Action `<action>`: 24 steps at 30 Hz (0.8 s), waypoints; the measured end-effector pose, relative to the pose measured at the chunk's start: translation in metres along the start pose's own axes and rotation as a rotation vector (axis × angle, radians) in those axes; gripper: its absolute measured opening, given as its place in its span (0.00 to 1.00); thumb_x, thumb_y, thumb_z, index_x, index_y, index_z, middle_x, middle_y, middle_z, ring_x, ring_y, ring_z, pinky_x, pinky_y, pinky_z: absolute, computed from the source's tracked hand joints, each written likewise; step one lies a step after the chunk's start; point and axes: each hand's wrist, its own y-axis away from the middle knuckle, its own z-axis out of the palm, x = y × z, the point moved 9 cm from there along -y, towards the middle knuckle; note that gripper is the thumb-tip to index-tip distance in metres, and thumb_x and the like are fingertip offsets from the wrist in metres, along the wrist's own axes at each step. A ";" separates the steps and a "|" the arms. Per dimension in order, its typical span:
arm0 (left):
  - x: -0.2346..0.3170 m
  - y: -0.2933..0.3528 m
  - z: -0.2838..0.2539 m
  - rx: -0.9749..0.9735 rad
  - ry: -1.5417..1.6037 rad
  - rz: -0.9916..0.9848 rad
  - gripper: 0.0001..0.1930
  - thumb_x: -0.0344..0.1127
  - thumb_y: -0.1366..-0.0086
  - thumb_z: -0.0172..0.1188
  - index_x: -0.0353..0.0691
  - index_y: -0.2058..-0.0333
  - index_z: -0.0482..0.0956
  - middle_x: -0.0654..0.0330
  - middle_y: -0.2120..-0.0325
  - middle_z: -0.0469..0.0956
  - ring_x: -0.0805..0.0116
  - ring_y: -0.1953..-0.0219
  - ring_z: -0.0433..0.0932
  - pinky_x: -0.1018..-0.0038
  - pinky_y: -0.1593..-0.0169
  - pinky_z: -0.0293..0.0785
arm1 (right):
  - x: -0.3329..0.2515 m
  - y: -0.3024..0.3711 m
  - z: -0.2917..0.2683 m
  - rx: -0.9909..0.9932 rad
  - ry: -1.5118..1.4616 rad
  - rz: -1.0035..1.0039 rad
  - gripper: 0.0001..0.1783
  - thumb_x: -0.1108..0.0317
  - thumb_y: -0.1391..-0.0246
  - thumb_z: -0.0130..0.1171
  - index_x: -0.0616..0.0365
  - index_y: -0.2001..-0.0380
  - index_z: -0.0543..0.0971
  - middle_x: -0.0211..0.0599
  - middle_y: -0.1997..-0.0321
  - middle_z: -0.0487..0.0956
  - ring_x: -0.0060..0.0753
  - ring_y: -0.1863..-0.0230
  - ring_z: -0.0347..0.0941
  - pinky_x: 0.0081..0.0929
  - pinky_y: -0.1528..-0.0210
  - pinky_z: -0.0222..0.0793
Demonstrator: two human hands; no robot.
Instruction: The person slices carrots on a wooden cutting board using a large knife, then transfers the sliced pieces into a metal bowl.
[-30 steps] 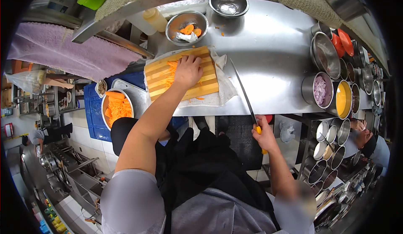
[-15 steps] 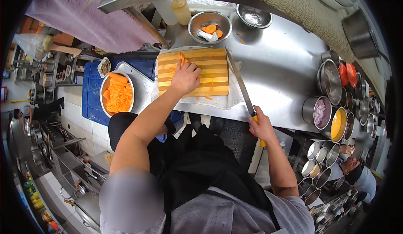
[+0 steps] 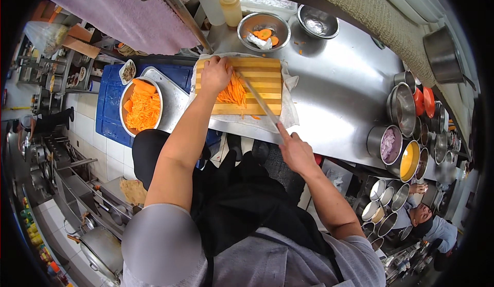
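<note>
A striped wooden cutting board (image 3: 268, 89) lies on a white cloth (image 3: 291, 82) at the counter's front edge. Thin orange carrot strips (image 3: 232, 92) are heaped on its left half. My left hand (image 3: 216, 73) presses on carrot at the heap's far end, fingers bent and partly hidden. In my right hand (image 3: 297, 152) is a long kitchen knife (image 3: 261, 101), its handle mostly covered by my fingers. The blade slants across the board, its tip beside the carrot near my left hand. Left of the board, a round bowl (image 3: 161, 108) holds shredded carrot (image 3: 142, 112) and larger carrot pieces.
Behind the board stand two metal bowls, one with carrot slices (image 3: 264, 33), and a squeeze bottle (image 3: 230, 10). A metal tray (image 3: 172, 94) lies under the carrot bowl on a blue surface (image 3: 110, 99). Pots (image 3: 377, 142) crowd the counter's right end; a co-worker (image 3: 437, 225) is beyond.
My right hand has brought the knife leftward from beside the board to over it, against the carrot. My left hand has shifted to the far left, exposing the strips.
</note>
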 end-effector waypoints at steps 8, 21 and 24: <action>-0.008 0.005 0.004 -0.178 -0.024 0.012 0.16 0.46 0.32 0.60 0.44 0.52 0.82 0.56 0.53 0.79 0.46 0.49 0.77 0.50 0.46 0.74 | 0.079 -0.016 0.036 -0.299 -0.817 0.104 0.25 0.65 0.32 0.55 0.57 0.34 0.68 0.35 0.65 0.84 0.23 0.79 0.73 0.26 0.75 0.72; 0.000 0.092 -0.011 -0.045 0.288 -0.769 0.42 0.62 0.33 0.57 0.39 0.30 0.58 0.28 0.43 0.65 0.29 0.42 0.68 0.46 0.38 0.67 | 0.096 -0.026 0.062 -0.253 -0.997 0.140 0.12 0.64 0.27 0.44 0.56 0.49 0.73 0.35 0.69 0.82 0.23 0.83 0.72 0.24 0.80 0.71; 0.002 0.080 -0.008 -0.081 0.194 -0.796 0.44 0.64 0.34 0.58 0.41 0.29 0.58 0.32 0.40 0.62 0.33 0.40 0.67 0.47 0.40 0.70 | 0.075 -0.024 0.072 -0.248 -1.029 0.133 0.13 0.65 0.27 0.44 0.57 0.47 0.73 0.38 0.71 0.81 0.25 0.86 0.71 0.24 0.81 0.71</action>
